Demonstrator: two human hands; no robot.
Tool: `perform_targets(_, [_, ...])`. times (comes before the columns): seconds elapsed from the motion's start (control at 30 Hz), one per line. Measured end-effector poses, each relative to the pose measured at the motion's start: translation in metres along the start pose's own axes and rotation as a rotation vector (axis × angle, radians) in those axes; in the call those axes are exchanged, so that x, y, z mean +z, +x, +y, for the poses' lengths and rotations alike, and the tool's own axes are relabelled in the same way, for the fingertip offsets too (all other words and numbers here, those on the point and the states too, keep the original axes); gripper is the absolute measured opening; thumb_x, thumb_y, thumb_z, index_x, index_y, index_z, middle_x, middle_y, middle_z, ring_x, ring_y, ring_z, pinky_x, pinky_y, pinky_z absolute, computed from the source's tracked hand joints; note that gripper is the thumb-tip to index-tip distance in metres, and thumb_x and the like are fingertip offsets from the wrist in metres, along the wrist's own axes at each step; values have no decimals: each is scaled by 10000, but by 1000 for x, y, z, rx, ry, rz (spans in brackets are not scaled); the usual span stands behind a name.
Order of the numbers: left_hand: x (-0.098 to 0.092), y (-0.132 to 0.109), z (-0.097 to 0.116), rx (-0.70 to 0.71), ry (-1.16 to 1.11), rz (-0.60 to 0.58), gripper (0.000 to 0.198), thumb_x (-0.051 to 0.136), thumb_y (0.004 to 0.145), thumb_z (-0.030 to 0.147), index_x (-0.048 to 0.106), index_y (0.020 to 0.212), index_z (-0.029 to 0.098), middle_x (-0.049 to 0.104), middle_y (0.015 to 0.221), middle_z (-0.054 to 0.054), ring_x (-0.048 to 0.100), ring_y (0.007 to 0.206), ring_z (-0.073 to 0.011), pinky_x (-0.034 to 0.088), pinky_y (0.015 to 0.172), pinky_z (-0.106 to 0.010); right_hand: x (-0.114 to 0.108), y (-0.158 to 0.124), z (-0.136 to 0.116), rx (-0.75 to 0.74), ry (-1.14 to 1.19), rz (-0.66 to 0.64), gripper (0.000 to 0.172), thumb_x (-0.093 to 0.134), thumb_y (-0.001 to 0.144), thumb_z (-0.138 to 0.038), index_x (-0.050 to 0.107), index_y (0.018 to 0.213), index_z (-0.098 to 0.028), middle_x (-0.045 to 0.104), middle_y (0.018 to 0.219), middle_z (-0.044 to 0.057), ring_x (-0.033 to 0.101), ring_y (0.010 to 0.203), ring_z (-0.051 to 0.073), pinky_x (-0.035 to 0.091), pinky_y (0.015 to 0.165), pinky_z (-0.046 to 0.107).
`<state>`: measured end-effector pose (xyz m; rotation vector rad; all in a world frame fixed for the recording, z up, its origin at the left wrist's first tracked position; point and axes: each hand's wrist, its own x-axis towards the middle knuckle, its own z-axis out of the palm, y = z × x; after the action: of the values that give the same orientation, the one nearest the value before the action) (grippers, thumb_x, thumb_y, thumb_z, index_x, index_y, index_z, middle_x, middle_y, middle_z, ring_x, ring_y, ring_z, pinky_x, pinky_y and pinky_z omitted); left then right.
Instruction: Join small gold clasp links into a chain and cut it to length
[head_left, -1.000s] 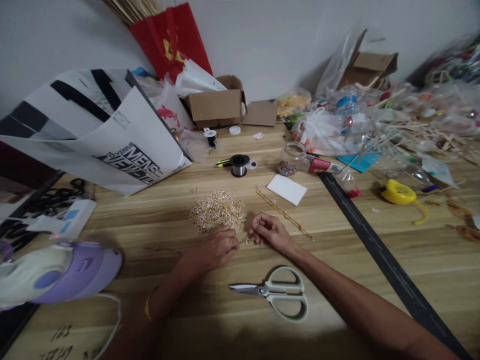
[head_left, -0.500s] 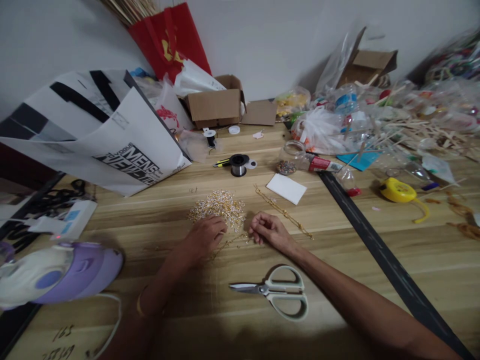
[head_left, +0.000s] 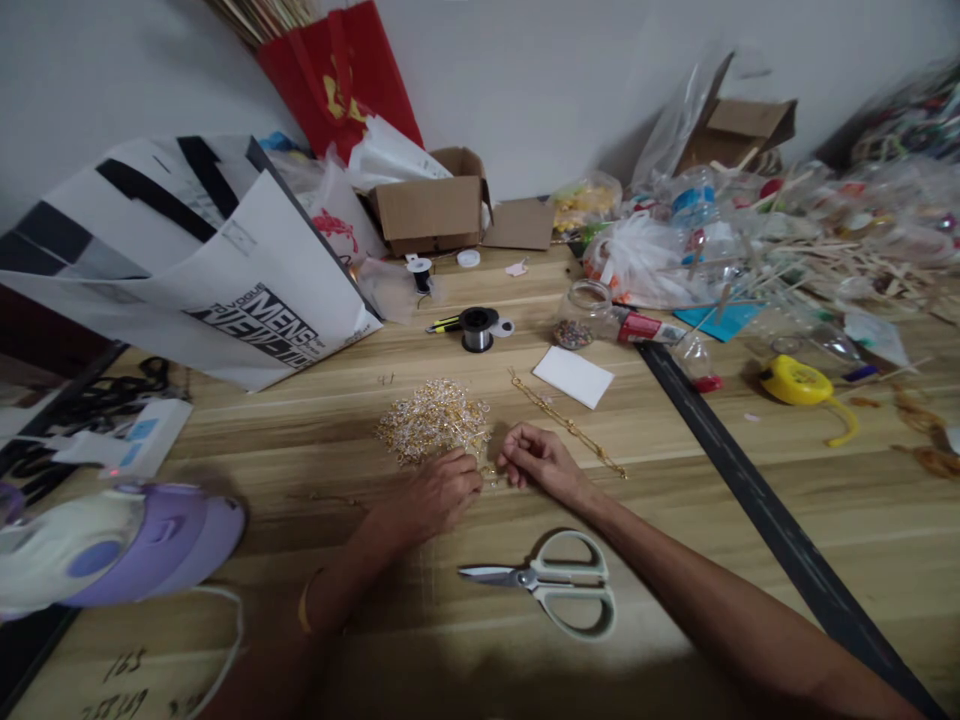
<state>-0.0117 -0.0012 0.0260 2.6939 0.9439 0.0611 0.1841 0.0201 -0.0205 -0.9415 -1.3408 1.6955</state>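
A pile of small gold and clear beaded pieces (head_left: 433,419) lies on the wooden table (head_left: 300,440). My left hand (head_left: 439,492) rests just below the pile, fingers curled and pinched at a small gold piece. My right hand (head_left: 538,462) sits close to the right of it, fingers curled, pinching the same thin gold strand between the two hands. A gold chain (head_left: 566,424) runs diagonally behind my right hand. Grey-handled scissors (head_left: 559,584) lie closed below my right forearm.
A wire spool (head_left: 477,329), a white card (head_left: 574,377), a small bead jar (head_left: 579,318) and a yellow tape measure (head_left: 795,382) lie farther back. A large white bag (head_left: 225,270) stands left, a purple device (head_left: 112,545) near left. A black strip (head_left: 757,500) crosses the table right.
My left hand reached up to the edge of the pile, then came back down and right beside my right hand. My right hand stayed in place.
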Motion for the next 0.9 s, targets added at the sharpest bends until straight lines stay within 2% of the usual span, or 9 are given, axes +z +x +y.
perform_targets(0.13, [2, -1, -9, -7, -11, 41, 228, 403, 905, 189, 564, 747, 162, 573, 782, -45, 490, 799, -174, 376, 756, -295, 0, 0, 1, -3, 10, 2, 326, 620, 773, -467, 515, 748, -159, 599, 626, -7, 521, 441, 67, 429, 387, 165])
perform_targets(0.23, [1, -6, -21, -113, 5, 101, 199, 434, 879, 177, 567, 731, 167, 586, 769, -42, 501, 774, -171, 384, 730, -292, 1, 0, 2, -8, 20, 6, 326, 620, 774, -466, 513, 744, -159, 600, 632, -5, 513, 435, 64, 427, 383, 164])
perform_targets(0.37, [-6, -12, -33, -224, 44, 175, 157, 435, 841, 110, 580, 825, 167, 606, 824, -51, 520, 817, -183, 385, 759, -302, 1, 0, 2, -3, 19, 6, 322, 622, 774, -462, 515, 748, -160, 597, 622, -7, 518, 437, 67, 421, 380, 161])
perform_targets(0.5, [-12, -15, -30, -208, 1, 81, 186, 441, 847, 147, 552, 699, 164, 578, 721, -32, 509, 727, -168, 374, 696, -282, 1, 0, 2, -7, 24, 7, 322, 624, 774, -459, 509, 752, -159, 610, 654, 1, 524, 445, 64, 424, 385, 159])
perform_targets(0.63, [-7, -16, -25, -178, -33, -27, 138, 480, 834, 176, 555, 719, 167, 589, 752, -28, 514, 755, -166, 363, 696, -275, 0, 0, 2, 4, 31, 2, 331, 630, 765, -470, 508, 752, -162, 616, 670, 2, 526, 448, 67, 428, 386, 166])
perform_targets(0.9, [2, -17, -27, -211, -52, -86, 142, 456, 841, 180, 545, 731, 166, 574, 772, -25, 498, 767, -160, 359, 714, -277, 1, 0, 1, -1, 35, 9, 333, 631, 766, -464, 505, 757, -156, 615, 676, 2, 526, 446, 61, 430, 381, 157])
